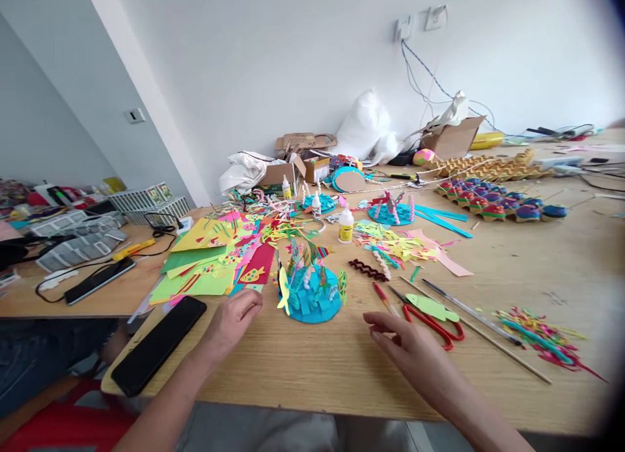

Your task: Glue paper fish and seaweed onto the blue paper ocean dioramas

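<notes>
A round blue paper craft [311, 290] with paper fish and plants standing on it sits on the wooden table [312, 374] in front of me. My left hand [233, 320] rests on the table just left of it, fingers loosely curled, holding nothing. My right hand [409, 349] lies flat to the right of the craft, fingers spread and pointing left. Its far side is next to red-handled scissors [436, 323] and a red pen [382, 296]. A green paper fish [431, 307] lies on the scissors.
A black phone [159, 344] lies at the table's near left edge. Coloured paper sheets [209, 263] spread behind the left hand. Glue bottles [346, 225], thin wooden sticks [488, 338], paper scraps [541, 338], painted egg trays [493, 201] and cardboard boxes [452, 138] fill the far side.
</notes>
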`<action>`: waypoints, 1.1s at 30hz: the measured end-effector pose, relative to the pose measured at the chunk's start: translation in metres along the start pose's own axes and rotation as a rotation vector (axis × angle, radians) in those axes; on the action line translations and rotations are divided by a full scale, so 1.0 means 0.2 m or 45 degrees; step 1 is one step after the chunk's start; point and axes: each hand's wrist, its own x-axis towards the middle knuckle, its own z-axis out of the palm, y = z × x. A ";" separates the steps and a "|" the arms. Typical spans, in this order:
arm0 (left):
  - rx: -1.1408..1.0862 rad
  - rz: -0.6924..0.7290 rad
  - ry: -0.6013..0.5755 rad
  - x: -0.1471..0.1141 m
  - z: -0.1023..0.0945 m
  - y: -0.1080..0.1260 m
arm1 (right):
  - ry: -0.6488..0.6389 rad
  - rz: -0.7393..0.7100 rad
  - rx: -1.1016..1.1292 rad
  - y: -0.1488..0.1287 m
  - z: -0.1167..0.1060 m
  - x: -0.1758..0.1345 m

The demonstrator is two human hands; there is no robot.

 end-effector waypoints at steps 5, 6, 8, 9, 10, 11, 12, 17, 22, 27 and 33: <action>0.020 -0.059 -0.039 0.02 -0.04 0.05 | 0.192 -0.209 -0.294 0.05 0.00 -0.03; 0.038 -0.064 -0.053 0.02 -0.05 0.05 | 0.225 -0.241 -0.320 0.06 0.00 -0.03; 0.072 -0.072 -0.080 0.02 -0.06 0.05 | 0.270 -0.283 -0.352 0.09 0.00 -0.04; 0.086 -0.077 -0.091 0.02 -0.06 0.05 | 0.291 -0.293 -0.365 0.10 -0.01 -0.05; 0.098 -0.084 -0.104 0.01 -0.06 0.05 | 0.306 -0.299 -0.380 0.11 -0.01 -0.05; 0.107 -0.097 -0.120 0.00 -0.06 0.05 | 0.318 -0.301 -0.397 0.13 -0.02 -0.06; 0.113 -0.115 -0.138 -0.01 -0.05 0.04 | 0.323 -0.303 -0.413 0.14 -0.02 -0.06; 0.107 -0.215 -0.240 -0.06 -0.04 0.06 | 0.273 -0.359 -0.418 0.19 -0.03 -0.07; 0.137 -0.227 -0.270 -0.08 -0.05 0.09 | 0.268 -0.391 -0.403 0.20 0.00 -0.06; 0.170 -0.248 -0.278 -0.06 -0.09 0.09 | 0.257 -0.387 -0.413 0.20 0.01 -0.06; 0.375 -0.367 -0.226 0.06 -0.24 -0.05 | 0.124 -0.461 -0.440 0.30 0.00 -0.07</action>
